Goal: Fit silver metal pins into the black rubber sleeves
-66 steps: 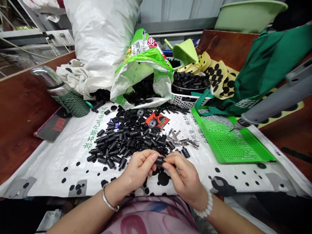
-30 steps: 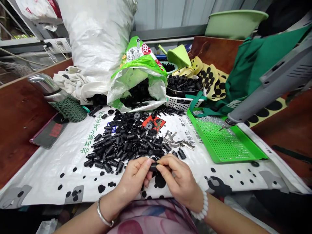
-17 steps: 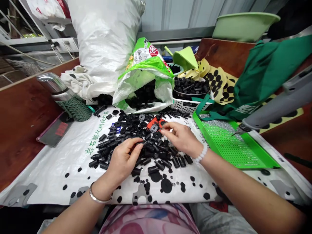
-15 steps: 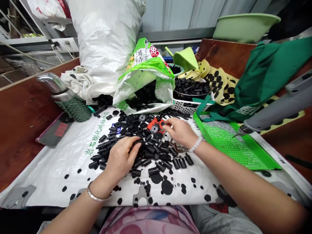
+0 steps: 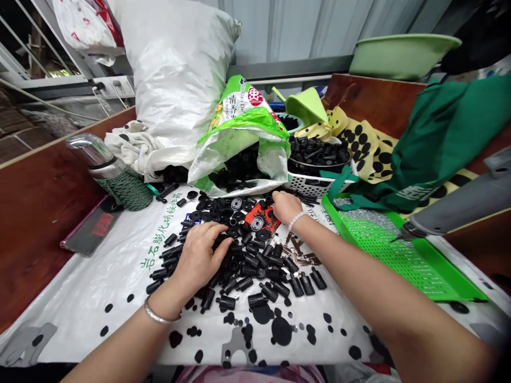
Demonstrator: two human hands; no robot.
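A heap of black ribbed plastic cylinders (image 5: 249, 284) and round black discs lies on a white woven sheet (image 5: 120, 276). My left hand (image 5: 202, 252) rests at the left of the heap, thumb and forefinger curled around a black plastic part that is mostly hidden among the others. At the back of the heap, my right hand (image 5: 286, 206) has its fingers bent together near thin black pieces; whatever is in them is hidden. Between the hands is a red card (image 5: 273, 219) with a grey wheel-like disc (image 5: 256, 223) on it. Small metal strips (image 5: 297, 250) lie below my right wrist.
An open plastic bag (image 5: 243, 125) of black parts stands behind the heap, beside a white basket (image 5: 307, 183). On the right are a green perforated tray (image 5: 423, 271) and a grey electric screwdriver (image 5: 459, 199). A flask (image 5: 115, 173) and phone (image 5: 93, 226) sit left.
My right hand has moved a little back, away from the grey disc toward the thin black pieces. My left hand stays over the heap. The view has tilted slightly up.
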